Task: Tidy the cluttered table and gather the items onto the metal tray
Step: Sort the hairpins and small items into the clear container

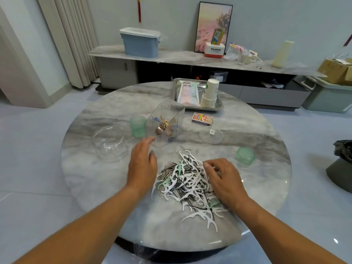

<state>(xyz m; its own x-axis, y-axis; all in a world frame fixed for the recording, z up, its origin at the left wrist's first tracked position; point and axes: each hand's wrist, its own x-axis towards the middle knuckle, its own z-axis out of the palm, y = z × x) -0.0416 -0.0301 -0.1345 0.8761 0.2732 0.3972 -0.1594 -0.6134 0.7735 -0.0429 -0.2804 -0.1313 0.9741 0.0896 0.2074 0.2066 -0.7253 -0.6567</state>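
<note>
Round grey marbled desk (85,187) in a pale-tiled room w/ a long low sideboard (190,58) along the back wall, blue lidded bin (140,42) on it.

Metal tray (219,106) at the desk's far edge, long axis running away from the viewer; holds a flat white pouch (187,92) and a tilted stack of paper cups (210,93).

Clear ribbed box (165,121) stands tilted mid-desk, small bits inside. Clear round tub (108,142) at left, its flat lid (211,136) at right. Green cup (137,125) beside the box, green cap (244,155) near right.

Left hand (142,164): palm down, fingers straight, wide, holding nothing, tips near the box. Right hand (222,178): fingers curled over the pile of floss picks (187,180) mixed w/ clips and pins, near centre; can't tell if it pinches any.

Matchbox (202,119) lies flat just before the tray.
</note>
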